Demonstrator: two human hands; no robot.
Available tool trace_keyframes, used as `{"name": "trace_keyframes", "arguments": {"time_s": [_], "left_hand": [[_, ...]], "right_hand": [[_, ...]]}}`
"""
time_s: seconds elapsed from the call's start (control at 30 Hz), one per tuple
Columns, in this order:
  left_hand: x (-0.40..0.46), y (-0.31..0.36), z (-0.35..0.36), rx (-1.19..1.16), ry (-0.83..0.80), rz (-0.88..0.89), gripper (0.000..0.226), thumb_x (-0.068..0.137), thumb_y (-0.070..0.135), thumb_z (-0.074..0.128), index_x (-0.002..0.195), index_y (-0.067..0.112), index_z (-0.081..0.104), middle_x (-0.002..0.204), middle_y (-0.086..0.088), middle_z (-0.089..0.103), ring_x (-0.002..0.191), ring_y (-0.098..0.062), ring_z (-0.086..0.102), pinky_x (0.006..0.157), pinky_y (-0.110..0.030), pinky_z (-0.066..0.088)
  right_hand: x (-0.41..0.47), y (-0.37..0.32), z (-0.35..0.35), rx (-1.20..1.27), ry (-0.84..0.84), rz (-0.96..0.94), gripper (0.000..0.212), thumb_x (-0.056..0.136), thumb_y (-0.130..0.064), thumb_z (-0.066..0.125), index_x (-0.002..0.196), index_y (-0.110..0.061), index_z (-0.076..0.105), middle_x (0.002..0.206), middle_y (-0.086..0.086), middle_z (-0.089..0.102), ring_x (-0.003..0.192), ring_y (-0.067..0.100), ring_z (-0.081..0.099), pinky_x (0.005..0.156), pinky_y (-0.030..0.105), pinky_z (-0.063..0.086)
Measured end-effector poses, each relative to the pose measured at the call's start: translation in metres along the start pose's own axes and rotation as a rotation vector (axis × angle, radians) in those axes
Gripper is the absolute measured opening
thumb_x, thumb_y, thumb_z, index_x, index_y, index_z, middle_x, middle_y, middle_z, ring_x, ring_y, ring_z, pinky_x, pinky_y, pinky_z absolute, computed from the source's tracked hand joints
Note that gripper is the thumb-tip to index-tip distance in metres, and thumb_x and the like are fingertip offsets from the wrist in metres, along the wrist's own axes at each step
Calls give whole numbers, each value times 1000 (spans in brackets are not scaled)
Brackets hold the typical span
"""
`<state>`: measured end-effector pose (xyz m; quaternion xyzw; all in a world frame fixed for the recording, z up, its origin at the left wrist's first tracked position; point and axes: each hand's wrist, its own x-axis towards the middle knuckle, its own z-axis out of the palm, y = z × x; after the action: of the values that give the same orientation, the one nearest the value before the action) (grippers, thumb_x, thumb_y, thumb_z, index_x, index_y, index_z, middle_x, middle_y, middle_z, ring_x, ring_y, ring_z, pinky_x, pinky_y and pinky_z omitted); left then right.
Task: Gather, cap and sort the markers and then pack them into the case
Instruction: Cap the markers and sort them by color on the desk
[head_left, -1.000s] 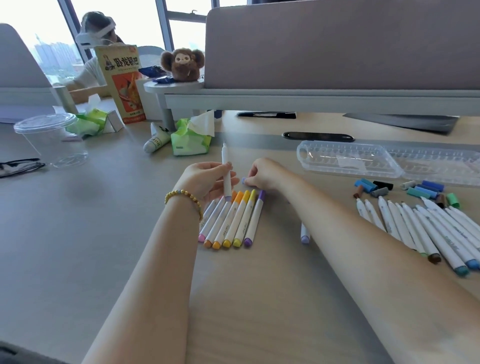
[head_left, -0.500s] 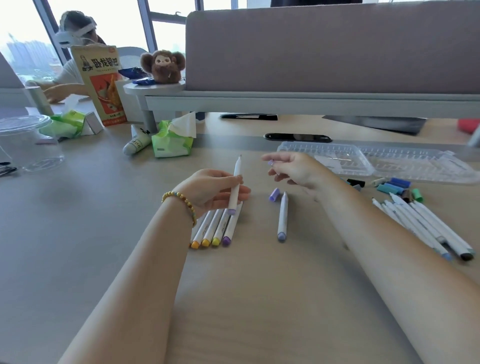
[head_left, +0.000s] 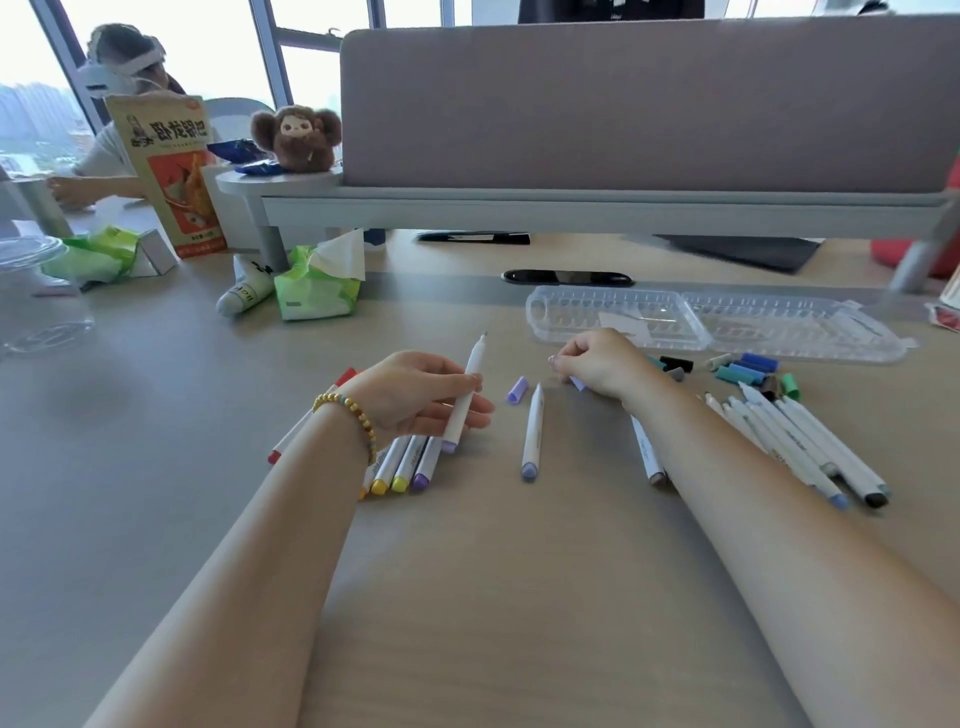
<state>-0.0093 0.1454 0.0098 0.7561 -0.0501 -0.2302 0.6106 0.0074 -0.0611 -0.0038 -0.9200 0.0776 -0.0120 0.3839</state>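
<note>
Sorting is partly done: left hand (head_left: 415, 395) pinches an uncapped white marker (head_left: 464, 396), right hand (head_left: 597, 361) pinches a lilac cap (head_left: 577, 383); clear plastic case (head_left: 717, 325) holds none yet.

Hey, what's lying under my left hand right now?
Under the left hand lies a row of capped markers; orange, yellow and purple ends stick out. The hand and wrist cover their upper parts, so the count is unclear.

Free worktop (head_left: 467, 597): the wide strip nearest you. Obstacles you must skirt: lone marker (head_left: 532, 431) and purple cap (head_left: 517, 389) centre; marker heap (head_left: 800, 441) right; open case (head_left: 717, 322) behind.
</note>
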Motion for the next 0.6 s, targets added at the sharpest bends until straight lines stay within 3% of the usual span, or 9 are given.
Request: {"name": "trace_keyframes", "arguments": {"time_s": [0.07,0.17,0.27,0.37,0.43,0.5,0.6], "left_hand": [[1,0,0,-13,9,0,15,91,16,57,98,3,59,88,-12,72,67,-15,71,62,-23,58],[1,0,1,-26,15,1,15,92,16,56,98,3,59,87,-12,72,66,-14,71,61,-22,58],[2,0,0,-27,21,3,16,92,17,57,99,3,59,87,-12,72,67,-15,71,62,-23,59],[2,0,-1,-20,29,8,16,91,17,57,99,3,60,87,-12,73,69,-16,71,65,-24,59],[2,0,-2,-26,29,10,16,91,17,57,98,3,60,87,-12,73,69,-16,71,64,-24,59],[2,0,-3,-35,24,13,16,91,17,57,98,3,60,87,-12,73,68,-15,71,63,-24,59],[2,1,-2,-34,19,9,16,92,17,57,98,3,59,87,-12,72,68,-15,71,63,-24,59]], "right_hand": [[1,-3,2,-92,7,-24,16,94,-25,54,90,-13,63,82,2,59,79,16,50,57,22,35],[3,-7,6,-158,20,-154,17,93,-20,54,102,-14,68,87,-4,58,84,12,51,70,23,38],[2,-14,9,-118,-145,-232,17,91,-16,55,99,-23,69,79,-12,61,84,8,56,73,21,44],[2,-23,9,-178,-290,-225,15,89,-19,59,96,-29,68,93,-6,65,97,12,56,84,26,47],[6,-25,11,-406,-247,-250,13,87,-26,61,94,-36,66,90,-11,58,106,15,46,100,33,38],[7,-27,14,-542,-207,-279,15,88,-27,59,99,-33,66,80,-15,51,107,14,35,101,35,27],[8,-31,24,-622,-140,-318,14,88,-27,59,99,-25,67,102,-4,60,120,21,36,100,37,23]]}}
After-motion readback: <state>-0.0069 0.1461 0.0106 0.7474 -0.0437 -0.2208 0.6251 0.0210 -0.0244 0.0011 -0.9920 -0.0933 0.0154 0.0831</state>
